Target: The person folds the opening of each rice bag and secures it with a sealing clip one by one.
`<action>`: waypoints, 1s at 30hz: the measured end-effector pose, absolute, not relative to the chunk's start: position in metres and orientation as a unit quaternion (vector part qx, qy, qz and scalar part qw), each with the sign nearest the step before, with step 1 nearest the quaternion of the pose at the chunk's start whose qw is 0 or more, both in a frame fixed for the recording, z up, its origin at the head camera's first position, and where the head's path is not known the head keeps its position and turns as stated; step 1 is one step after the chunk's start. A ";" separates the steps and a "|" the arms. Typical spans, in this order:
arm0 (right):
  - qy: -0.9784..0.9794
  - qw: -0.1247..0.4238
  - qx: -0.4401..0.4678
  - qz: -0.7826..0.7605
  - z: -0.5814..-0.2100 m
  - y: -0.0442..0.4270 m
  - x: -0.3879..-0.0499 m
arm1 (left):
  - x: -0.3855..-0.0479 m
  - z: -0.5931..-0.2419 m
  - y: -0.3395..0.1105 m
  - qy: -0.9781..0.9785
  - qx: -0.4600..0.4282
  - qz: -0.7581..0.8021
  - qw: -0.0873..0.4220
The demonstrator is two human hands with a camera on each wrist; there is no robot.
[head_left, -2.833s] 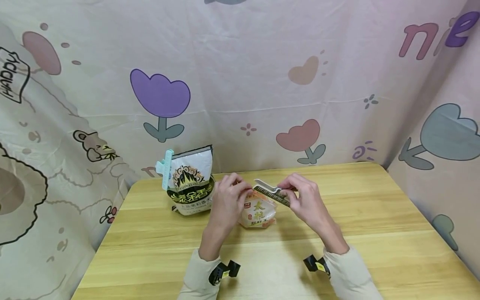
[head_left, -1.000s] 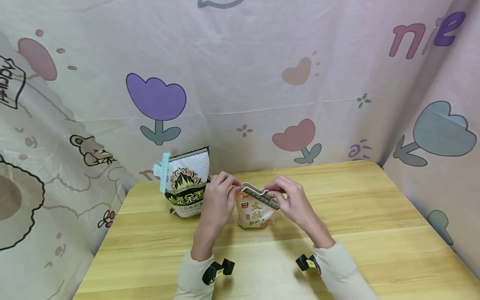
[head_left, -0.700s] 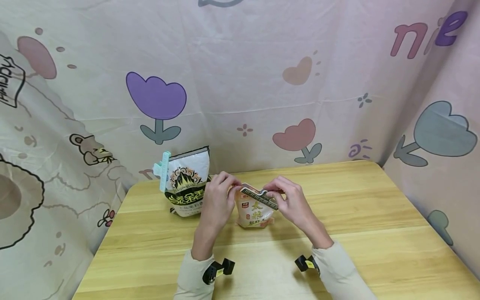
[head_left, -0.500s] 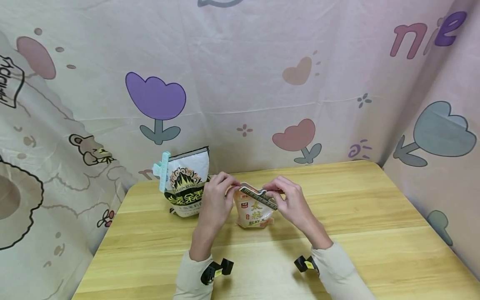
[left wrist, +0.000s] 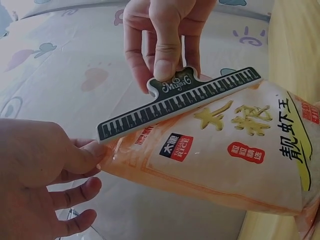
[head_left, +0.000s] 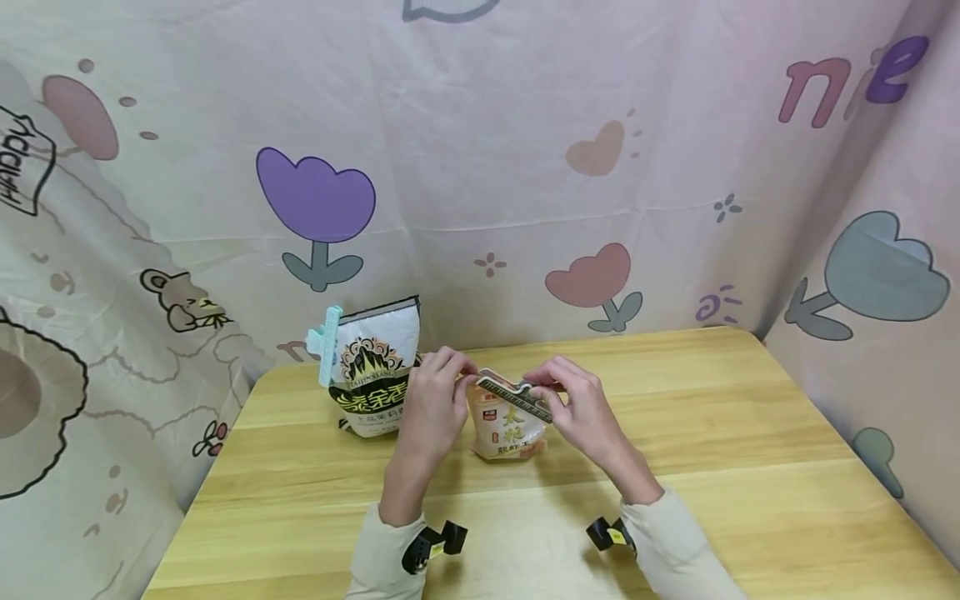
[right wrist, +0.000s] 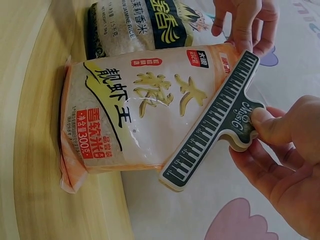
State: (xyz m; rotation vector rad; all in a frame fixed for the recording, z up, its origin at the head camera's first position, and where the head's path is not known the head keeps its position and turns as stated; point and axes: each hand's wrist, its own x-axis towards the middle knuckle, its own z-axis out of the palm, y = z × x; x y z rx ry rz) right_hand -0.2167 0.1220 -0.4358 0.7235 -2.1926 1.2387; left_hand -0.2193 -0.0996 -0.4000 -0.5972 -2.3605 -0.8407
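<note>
A small orange-and-white rice bag (head_left: 510, 433) stands upright on the table. My left hand (head_left: 435, 408) pinches the bag's upper left corner between thumb and finger, as the left wrist view shows. My right hand (right wrist: 285, 155) pinches the grip of a dark clip (right wrist: 212, 122) printed with piano keys and "Music". The clip lies aslant across the bag's top, its left end close to my left fingertips. Behind my left hand stands a bigger white-and-black rice bag (head_left: 375, 367), with a light-blue clip (head_left: 327, 344) on its upper left edge.
The wooden table (head_left: 712, 433) reaches back to a patterned cloth (head_left: 465, 167) hung behind it and at both sides. A black wrist camera (head_left: 435, 546) sits on the left sleeve, and another camera (head_left: 611, 533) on the right one.
The piano-key clip, whose parts stood apart over the bag earlier, has come down and left onto the bag's top edge. In the last half second both hands barely move.
</note>
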 end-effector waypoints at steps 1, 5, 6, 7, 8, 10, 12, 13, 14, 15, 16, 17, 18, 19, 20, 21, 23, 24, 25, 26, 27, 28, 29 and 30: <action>-0.809 0.258 0.265 0.457 -0.436 0.122 -0.217 | -0.219 -0.400 -0.099 -0.880 -0.224 -0.313 0.279; -0.811 0.254 0.264 0.457 -0.437 0.122 -0.216 | -0.219 -0.401 -0.099 -0.880 -0.223 -0.312 0.280; -0.811 0.252 0.264 0.457 -0.437 0.122 -0.216 | -0.219 -0.401 -0.099 -0.880 -0.223 -0.312 0.279; -0.811 0.249 0.264 0.458 -0.437 0.122 -0.216 | -0.219 -0.401 -0.099 -0.880 -0.224 -0.311 0.279; -0.811 0.247 0.265 0.459 -0.437 0.122 -0.216 | -0.219 -0.401 -0.099 -0.881 -0.225 -0.310 0.278; -0.811 0.243 0.265 0.461 -0.437 0.122 -0.215 | -0.219 -0.402 -0.098 -0.883 -0.226 -0.306 0.276; -0.811 0.242 0.265 0.462 -0.437 0.122 -0.215 | -0.219 -0.402 -0.098 -0.884 -0.226 -0.306 0.271; -0.811 0.242 0.265 0.462 -0.437 0.122 -0.216 | -0.219 -0.402 -0.098 -0.885 -0.225 -0.306 0.270; -0.811 0.242 0.266 0.462 -0.437 0.122 -0.216 | -0.220 -0.402 -0.098 -0.885 -0.225 -0.306 0.269; -0.811 0.242 0.267 0.461 -0.437 0.122 -0.216 | -0.220 -0.402 -0.098 -0.886 -0.224 -0.306 0.269; -0.811 0.242 0.269 0.459 -0.437 0.122 -0.216 | -0.220 -0.402 -0.099 -0.886 -0.224 -0.306 0.268; -0.812 0.242 0.271 0.456 -0.437 0.122 -0.216 | -0.220 -0.402 -0.099 -0.886 -0.224 -0.306 0.268; -0.813 0.242 0.274 0.453 -0.437 0.122 -0.216 | -0.220 -0.402 -0.099 -0.886 -0.224 -0.306 0.268; -0.815 0.242 0.277 0.448 -0.437 0.123 -0.216 | -0.219 -0.402 -0.099 -0.886 -0.224 -0.306 0.268; -0.816 0.242 0.281 0.443 -0.437 0.123 -0.216 | -0.219 -0.402 -0.099 -0.886 -0.224 -0.306 0.269; -0.817 0.242 0.286 0.437 -0.438 0.123 -0.216 | -0.219 -0.402 -0.099 -0.886 -0.224 -0.305 0.269; -0.819 0.245 0.293 0.427 -0.437 0.122 -0.216 | -0.219 -0.402 -0.099 -0.886 -0.225 -0.305 0.268; -0.820 0.248 0.295 0.422 -0.437 0.121 -0.216 | -0.219 -0.402 -0.099 -0.886 -0.224 -0.305 0.267; -0.820 0.252 0.297 0.419 -0.436 0.120 -0.216 | -0.219 -0.402 -0.099 -0.887 -0.224 -0.304 0.266; -0.819 0.257 0.298 0.417 -0.436 0.119 -0.216 | -0.219 -0.402 -0.100 -0.887 -0.224 -0.303 0.266; -0.819 0.262 0.297 0.416 -0.434 0.118 -0.215 | -0.219 -0.402 -0.100 -0.887 -0.224 -0.302 0.266; -0.818 0.267 0.296 0.415 -0.433 0.117 -0.215 | -0.219 -0.401 -0.100 -0.888 -0.224 -0.303 0.266; -0.817 0.272 0.296 0.414 -0.431 0.115 -0.215 | -0.219 -0.401 -0.100 -0.888 -0.224 -0.303 0.265; -0.816 0.276 0.297 0.413 -0.430 0.113 -0.214 | -0.219 -0.401 -0.101 -0.888 -0.224 -0.302 0.265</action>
